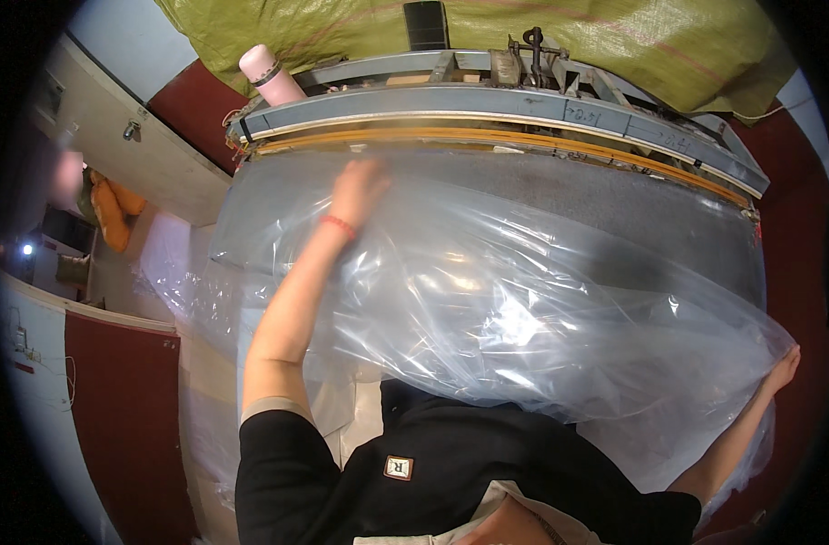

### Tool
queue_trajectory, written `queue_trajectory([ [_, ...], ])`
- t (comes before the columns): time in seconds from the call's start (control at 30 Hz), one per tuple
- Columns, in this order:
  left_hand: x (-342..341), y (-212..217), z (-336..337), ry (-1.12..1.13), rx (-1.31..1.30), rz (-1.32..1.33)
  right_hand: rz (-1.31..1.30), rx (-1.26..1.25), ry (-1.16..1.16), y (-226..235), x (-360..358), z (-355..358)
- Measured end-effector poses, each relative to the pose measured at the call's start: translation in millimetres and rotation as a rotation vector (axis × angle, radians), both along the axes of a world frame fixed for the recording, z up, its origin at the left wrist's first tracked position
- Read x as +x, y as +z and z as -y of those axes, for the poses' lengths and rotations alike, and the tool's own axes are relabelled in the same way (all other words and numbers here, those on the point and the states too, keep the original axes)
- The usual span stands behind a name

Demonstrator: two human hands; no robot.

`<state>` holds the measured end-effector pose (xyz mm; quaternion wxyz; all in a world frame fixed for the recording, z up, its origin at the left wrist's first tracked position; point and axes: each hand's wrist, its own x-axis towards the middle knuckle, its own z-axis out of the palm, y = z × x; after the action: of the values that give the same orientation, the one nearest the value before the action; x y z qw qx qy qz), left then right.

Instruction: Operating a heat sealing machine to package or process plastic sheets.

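Note:
A large sheet of clear plastic film lies wrinkled and shiny across a dark grey worktop and drapes over its near edge. At the far right, my right hand is closed on the film's edge and pulls it into folds. My left hand, a red band round its wrist, is over the far left part of the film, near the worktop's back edge. Motion smears its fingers, so their pose and whether they grip the film do not show.
Behind the worktop runs a grey metal frame with orange strips and a clamp. A pink bottle leans there. Green-yellow woven sheeting hangs at the back. An open door stands left; more film trails beside it.

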<state>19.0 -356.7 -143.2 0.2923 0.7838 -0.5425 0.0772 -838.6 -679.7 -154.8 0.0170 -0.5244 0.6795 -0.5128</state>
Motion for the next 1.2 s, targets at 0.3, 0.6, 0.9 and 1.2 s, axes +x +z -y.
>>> queue_trajectory([
  [0.3,27.4,37.6,16.6,0.216,-0.551,-0.416,0.702,-0.008,0.235,38.1,75.0,80.7],
  [0.6,140.2,-50.9,-1.7,0.402,-0.606,-0.407,0.113,-0.176,0.231,-32.1,277.1,137.7],
  [0.9,168.1,-57.9,19.3,0.342,-0.736,-0.603,0.255,-0.158,0.267,-26.0,300.9,150.5],
  [1.2,142.0,-33.8,18.6,0.642,-0.643,-0.295,0.205,-0.188,-0.025,-27.6,301.7,154.5],
])
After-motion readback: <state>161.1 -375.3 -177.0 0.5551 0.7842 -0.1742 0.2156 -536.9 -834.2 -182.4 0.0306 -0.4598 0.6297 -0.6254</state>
